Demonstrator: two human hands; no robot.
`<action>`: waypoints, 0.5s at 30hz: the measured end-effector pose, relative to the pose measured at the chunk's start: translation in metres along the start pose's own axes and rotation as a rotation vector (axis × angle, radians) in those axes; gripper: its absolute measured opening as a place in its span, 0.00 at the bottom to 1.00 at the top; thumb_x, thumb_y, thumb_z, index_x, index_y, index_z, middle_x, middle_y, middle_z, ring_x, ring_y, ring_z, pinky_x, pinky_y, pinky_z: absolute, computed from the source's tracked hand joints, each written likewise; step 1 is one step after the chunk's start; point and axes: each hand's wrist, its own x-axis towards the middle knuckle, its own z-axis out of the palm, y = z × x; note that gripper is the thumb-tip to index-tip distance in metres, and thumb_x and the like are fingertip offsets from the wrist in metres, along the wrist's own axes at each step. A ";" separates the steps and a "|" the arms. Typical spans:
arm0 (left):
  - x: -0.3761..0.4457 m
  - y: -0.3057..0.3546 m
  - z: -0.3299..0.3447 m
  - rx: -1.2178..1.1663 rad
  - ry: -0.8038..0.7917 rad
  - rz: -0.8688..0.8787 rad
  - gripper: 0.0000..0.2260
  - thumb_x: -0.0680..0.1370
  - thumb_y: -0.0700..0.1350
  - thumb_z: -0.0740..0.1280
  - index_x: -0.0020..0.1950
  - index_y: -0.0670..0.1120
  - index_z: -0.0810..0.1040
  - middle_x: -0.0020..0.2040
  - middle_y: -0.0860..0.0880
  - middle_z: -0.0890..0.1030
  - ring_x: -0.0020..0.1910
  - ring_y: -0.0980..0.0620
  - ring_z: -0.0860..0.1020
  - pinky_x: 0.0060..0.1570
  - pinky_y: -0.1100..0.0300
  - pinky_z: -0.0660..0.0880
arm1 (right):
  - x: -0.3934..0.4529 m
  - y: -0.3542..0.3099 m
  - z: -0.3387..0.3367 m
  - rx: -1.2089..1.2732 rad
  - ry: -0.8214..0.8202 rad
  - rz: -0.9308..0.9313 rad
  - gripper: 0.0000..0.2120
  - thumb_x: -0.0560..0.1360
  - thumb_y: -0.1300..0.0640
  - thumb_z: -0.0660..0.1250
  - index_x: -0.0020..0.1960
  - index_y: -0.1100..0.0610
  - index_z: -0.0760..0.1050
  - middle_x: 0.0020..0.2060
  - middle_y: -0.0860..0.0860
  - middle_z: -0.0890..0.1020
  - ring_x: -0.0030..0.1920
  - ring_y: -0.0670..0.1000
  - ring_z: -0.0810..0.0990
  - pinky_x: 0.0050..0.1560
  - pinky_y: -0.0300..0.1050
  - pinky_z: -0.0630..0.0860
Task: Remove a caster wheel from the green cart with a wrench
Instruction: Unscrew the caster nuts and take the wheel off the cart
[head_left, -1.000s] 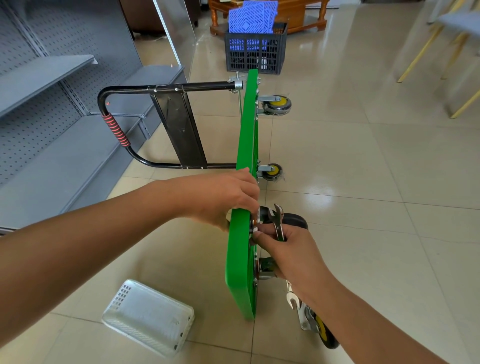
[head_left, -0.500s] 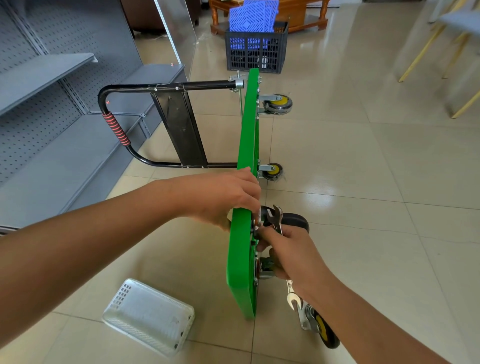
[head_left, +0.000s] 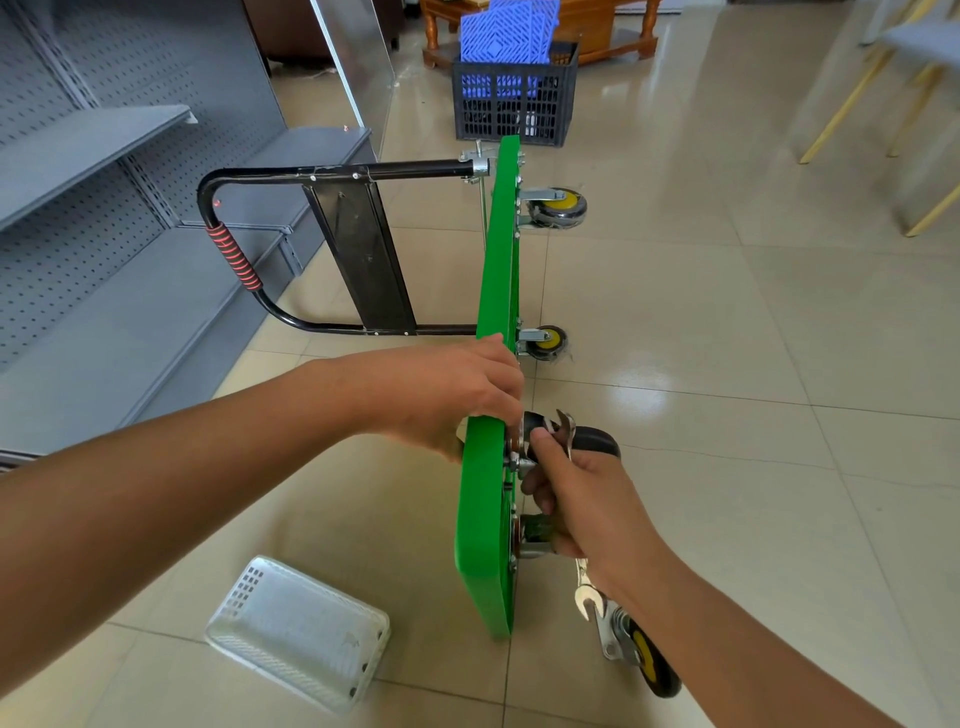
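The green cart stands on its side edge on the tiled floor, its black handle pointing left. My left hand grips the deck's upper edge. My right hand holds a silver wrench against the near upper caster wheel, fingers at a bolt on the wheel plate. The wrench's lower jaw sticks out below my wrist. Two yellow-hubbed casters sit at the far end. A detached caster lies on the floor by my right forearm.
A white plastic basket lies on the floor at lower left. Grey metal shelving runs along the left. A dark crate with blue panels stands beyond the cart. Chair legs are at upper right.
My right hand has shifted slightly down along the wheel plate with the wrench. The left hand and cart stay put.
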 end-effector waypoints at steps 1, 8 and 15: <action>0.000 0.000 0.000 0.002 -0.003 0.000 0.20 0.71 0.54 0.78 0.62 0.55 0.80 0.60 0.56 0.77 0.71 0.51 0.67 0.78 0.42 0.56 | 0.000 -0.001 -0.002 0.009 0.008 -0.021 0.19 0.81 0.46 0.65 0.37 0.58 0.78 0.27 0.52 0.72 0.22 0.44 0.68 0.24 0.35 0.66; 0.000 -0.001 0.001 0.011 -0.017 -0.007 0.20 0.72 0.54 0.78 0.62 0.56 0.79 0.61 0.56 0.76 0.71 0.51 0.66 0.79 0.43 0.54 | -0.003 -0.006 -0.007 0.095 -0.088 -0.038 0.09 0.80 0.63 0.62 0.54 0.66 0.79 0.27 0.52 0.70 0.19 0.42 0.65 0.20 0.34 0.64; -0.001 -0.002 0.001 -0.007 0.006 0.003 0.20 0.71 0.54 0.78 0.61 0.56 0.80 0.60 0.57 0.77 0.70 0.51 0.67 0.78 0.42 0.57 | 0.000 -0.005 -0.009 0.020 -0.193 0.101 0.06 0.74 0.67 0.63 0.48 0.65 0.78 0.25 0.53 0.68 0.22 0.48 0.58 0.23 0.37 0.56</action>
